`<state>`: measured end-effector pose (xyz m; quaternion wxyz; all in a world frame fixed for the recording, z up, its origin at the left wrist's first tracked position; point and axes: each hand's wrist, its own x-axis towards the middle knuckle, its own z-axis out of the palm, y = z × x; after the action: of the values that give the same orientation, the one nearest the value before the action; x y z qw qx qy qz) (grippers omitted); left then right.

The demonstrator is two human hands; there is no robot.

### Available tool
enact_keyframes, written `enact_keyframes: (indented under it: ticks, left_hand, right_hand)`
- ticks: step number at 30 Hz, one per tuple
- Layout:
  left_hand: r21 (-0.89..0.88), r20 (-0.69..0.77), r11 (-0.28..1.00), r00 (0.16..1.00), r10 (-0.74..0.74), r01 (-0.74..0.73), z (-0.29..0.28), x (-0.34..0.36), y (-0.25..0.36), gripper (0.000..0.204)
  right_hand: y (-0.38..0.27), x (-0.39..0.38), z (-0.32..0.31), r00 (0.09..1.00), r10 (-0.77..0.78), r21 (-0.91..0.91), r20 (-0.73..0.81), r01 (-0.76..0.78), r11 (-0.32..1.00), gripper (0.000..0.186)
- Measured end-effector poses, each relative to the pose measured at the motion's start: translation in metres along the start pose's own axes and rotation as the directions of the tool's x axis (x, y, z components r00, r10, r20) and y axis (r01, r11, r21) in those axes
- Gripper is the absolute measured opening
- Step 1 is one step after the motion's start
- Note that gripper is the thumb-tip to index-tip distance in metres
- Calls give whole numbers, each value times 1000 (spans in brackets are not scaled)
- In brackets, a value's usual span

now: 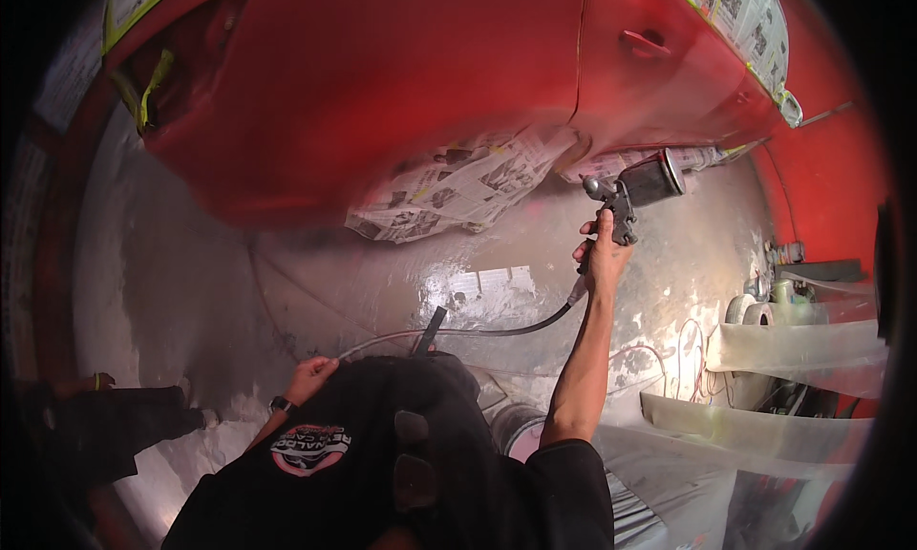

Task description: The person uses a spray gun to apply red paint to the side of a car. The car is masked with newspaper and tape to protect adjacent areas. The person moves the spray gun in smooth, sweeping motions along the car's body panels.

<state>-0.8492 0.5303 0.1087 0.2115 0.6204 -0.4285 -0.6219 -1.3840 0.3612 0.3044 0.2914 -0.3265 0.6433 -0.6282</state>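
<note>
Glossy floor (334,278) below. My feed: right hand (606,254) closed around spray gun (623,202); left hand (309,379), apart, apparently pinching its hose (497,333); red car body (382,73) ahead of both. I judge spraying in hand; next calls for steady, even passes.

Shiny grey floor (172,292), bright reflection (492,285); red wall (826,192) right, pale shelving (793,348) beside.

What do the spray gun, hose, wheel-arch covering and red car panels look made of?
Spray gun: probably metal, judging by the shiny edge of its cup; some parts could be plastic.
Hose: flexible rubber or plastic, smooth; it bends in an easy curve.
Wheel-arch covering: matte newsprint, in creased, printed sheets.
Red car panels: likely painted metal, dull sheen, from soft highlights; plastic possible in places.
</note>
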Motion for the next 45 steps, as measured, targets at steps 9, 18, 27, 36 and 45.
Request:
enact_keyframes:
  ticks: [9, 18, 27, 36, 45]
  left_hand:
    - [-61, 8, 998, 1000, -11, 12, 3, 9, -5, 32]
    - [-77, -67, 995, 995, -76, 70, 0, 0, -9, 29]
    - [138, -34, 990, 999, -35, 40, 10, -3, 33, 37]
    - [70, -64, 995, 995, 77, -73, 28, -3, 29, 37]
    - [-31, -2, 995, 996, -94, 94, 52, -1, 46, 34]
  right_hand:
    - [15, -13, 6, 989, 11, -53, -151, -20, 998, 40]
    - [31, -107, 35, 931, 134, -14, 341, -137, 990, 44]
    - [15, -37, 20, 998, 4, -19, -67, -5, 1000, 39]
    - [-17, -44, 1, 997, 72, -22, 35, -71, 997, 46]
    - [-1, 2, -19, 992, 77, -52, -101, -83, 995, 50]
